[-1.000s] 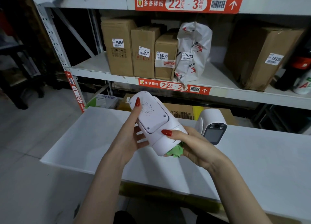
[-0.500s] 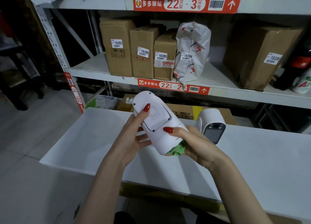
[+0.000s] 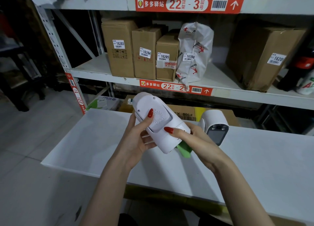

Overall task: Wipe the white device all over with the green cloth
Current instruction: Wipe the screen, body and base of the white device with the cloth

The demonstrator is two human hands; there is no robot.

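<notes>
The left hand grips the white device above the tabletop. The right hand grips its lower end, fingers pressing the green cloth underneath. Wiping is judged under way; the upper faces likely remain. A second device stands behind.

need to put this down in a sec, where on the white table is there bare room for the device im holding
Bare room lies on the white tabletop left of the left hand, out to its left edge, and across the wide right stretch beyond the second white camera unit with the dark lens face. It is crowded between that unit and the right hand holding the green cloth against the white oval device.
</notes>
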